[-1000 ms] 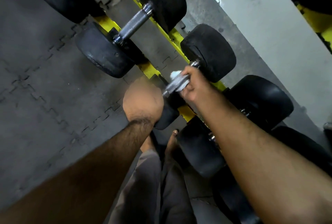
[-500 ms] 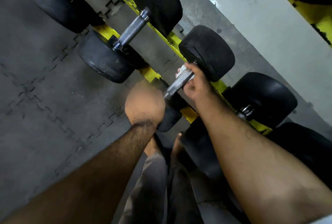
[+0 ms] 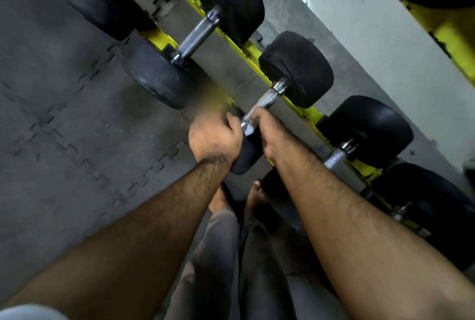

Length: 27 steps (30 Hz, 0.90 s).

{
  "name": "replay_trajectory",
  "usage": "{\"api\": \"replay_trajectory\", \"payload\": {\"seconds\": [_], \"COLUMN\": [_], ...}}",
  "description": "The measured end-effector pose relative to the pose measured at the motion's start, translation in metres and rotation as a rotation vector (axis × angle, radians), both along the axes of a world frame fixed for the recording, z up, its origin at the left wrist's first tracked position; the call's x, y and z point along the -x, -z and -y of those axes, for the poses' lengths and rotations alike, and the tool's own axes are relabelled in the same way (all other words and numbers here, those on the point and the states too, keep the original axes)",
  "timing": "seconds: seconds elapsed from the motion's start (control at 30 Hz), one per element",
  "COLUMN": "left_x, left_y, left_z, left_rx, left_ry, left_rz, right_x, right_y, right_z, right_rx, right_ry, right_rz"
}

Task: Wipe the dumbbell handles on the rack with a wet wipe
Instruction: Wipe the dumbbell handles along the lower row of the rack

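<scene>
Two hands meet at one dumbbell on the yellow rack (image 3: 253, 55), seen from the single head view. The right hand (image 3: 270, 132) curls round the near end of the knurled steel handle (image 3: 264, 100), fingers closed on a white wipe (image 3: 249, 128) bunched against the bar. The left hand (image 3: 214, 136) curls over the near black head (image 3: 244, 152), fingers bent round its rim, steadying it. The far head (image 3: 298, 68) sits on the rail by the grey wall (image 3: 372, 19).

The wipe looks thin, limp and damp: it will crumple easily and is best kept wrapped round the bar under the fingers, not held by a corner. The dumbbell is likely heavy and rigid, and its round heads could roll in the cradle, so a hold on a head seems wise. The knurling should grip the cloth and may snag it.

Compared with half a second ago, the right hand has slid down the handle from the far head to the near end, baring most of the steel beyond it. The left hand, blurred then, now shows its fingers on the near head.

A neighbouring handle (image 3: 196, 34) lies up the rack, another (image 3: 335, 157) below, each between black heads. Interlocking floor mats (image 3: 64, 127) lie to the left.
</scene>
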State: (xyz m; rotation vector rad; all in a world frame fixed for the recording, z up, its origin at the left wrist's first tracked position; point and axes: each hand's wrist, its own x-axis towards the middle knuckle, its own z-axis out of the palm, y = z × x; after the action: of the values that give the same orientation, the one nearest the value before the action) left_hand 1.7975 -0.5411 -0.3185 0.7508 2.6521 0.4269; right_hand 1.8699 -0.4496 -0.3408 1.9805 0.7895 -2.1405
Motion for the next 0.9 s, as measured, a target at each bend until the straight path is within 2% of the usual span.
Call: {"api": "replay_trajectory", "payload": {"seconds": [0.17,0.33,0.47,0.67,0.8,0.9], "left_x": [-0.005,-0.026,-0.044,-0.083,-0.123,-0.151], "left_y": [0.001,-0.011,-0.029,-0.048,-0.040,-0.033], "left_z": [0.003,0.020,0.032,0.037,0.039,0.037], "left_rx": [0.056,0.002,-0.017,-0.093,-0.130,-0.103], "left_ry": [0.176,0.223,0.267,0.315,0.310,0.230], "left_rz": [-0.043,0.000,0.014,0.104,0.186,0.286], "right_x": [-0.009,-0.015,-0.039,-0.089,-0.132,-0.158], "right_y": [-0.003,-0.020,-0.043,-0.061,-0.062,-0.059], "right_z": [0.013,0.016,0.018,0.009,0.002,-0.005], "right_rx": [-0.198,-0.323,-0.271,-0.312,-0.433,-0.541], "right_ry": [-0.011,0.035,0.109,0.103,-0.095,-0.286], "right_rz": [-0.009,0.090,0.033,0.069,0.098,0.102]}}
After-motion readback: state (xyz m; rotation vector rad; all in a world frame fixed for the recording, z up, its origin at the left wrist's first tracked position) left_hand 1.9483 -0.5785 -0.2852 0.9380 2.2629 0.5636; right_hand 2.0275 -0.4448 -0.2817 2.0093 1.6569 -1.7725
